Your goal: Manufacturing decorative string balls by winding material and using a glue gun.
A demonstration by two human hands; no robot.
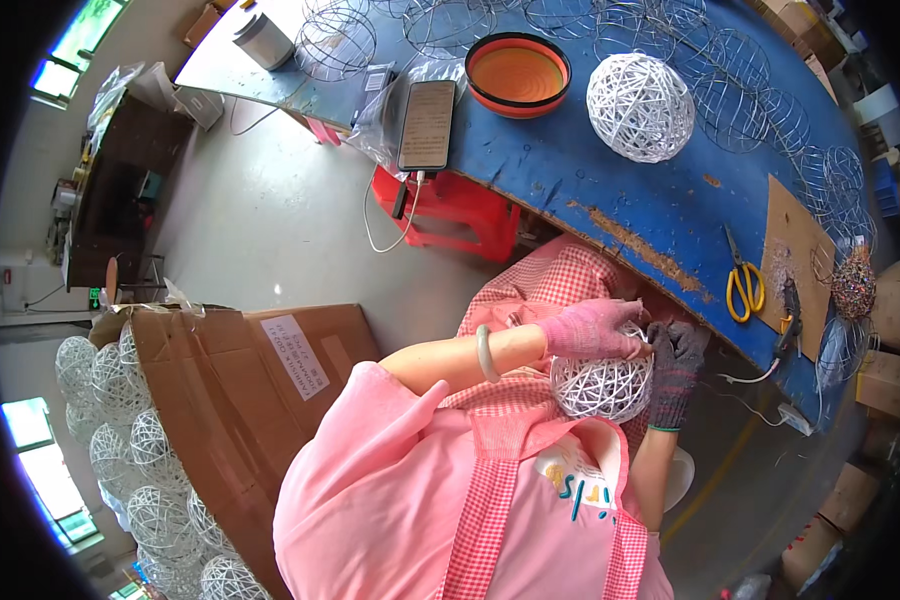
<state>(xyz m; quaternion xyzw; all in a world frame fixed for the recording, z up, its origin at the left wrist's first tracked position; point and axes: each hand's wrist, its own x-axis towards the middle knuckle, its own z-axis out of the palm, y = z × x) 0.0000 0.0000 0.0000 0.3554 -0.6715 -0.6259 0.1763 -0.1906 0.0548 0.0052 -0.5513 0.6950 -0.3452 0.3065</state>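
Remotely, I am viewing a white lattice ball (602,388) held close before the gingham apron (481,525), the pink-gloved left hand (592,330) clamping its top, presumably for steadiness, while the dark-gloved right hand (675,362) is bunching alongside, though whether gripping I cannot tell.

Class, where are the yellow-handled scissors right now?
In the head view, the scissors lie on the blue table, at right, just left of the brown board.
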